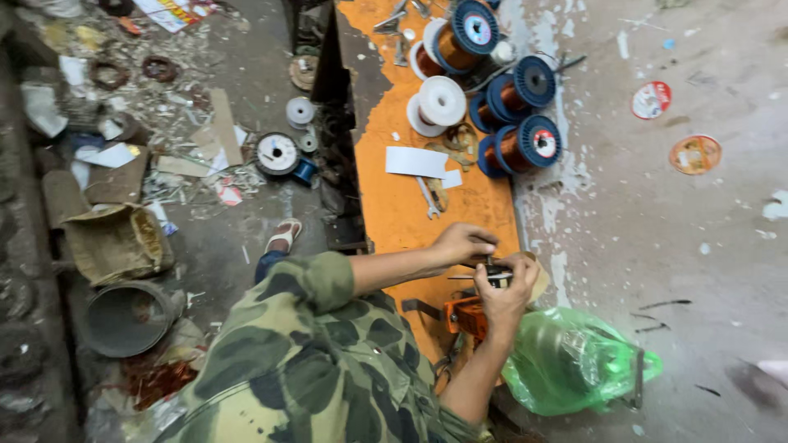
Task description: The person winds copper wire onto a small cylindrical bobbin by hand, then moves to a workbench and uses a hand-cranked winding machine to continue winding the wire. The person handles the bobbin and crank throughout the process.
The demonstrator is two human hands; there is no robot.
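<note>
Hands, left hand (462, 244) and right hand (506, 289), grip a small dark part (495, 273).

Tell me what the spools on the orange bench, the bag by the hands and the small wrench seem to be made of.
Blue-flanged spools: likely plastic flanges wound with glossy copper-coloured wire, probably enamelled.
White spool: matte white plastic by its look.
Green bag: thin translucent plastic film, crinkled and shiny.
Wrench: bare grey metal, dull sheen.
Bench: orange painted top, chipped at its edge; what lies beneath is unclear.

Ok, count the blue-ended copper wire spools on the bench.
3: top spool by the upper edge, middle spool below it, bottom spool near the white paper. Others may be hidden.
</note>
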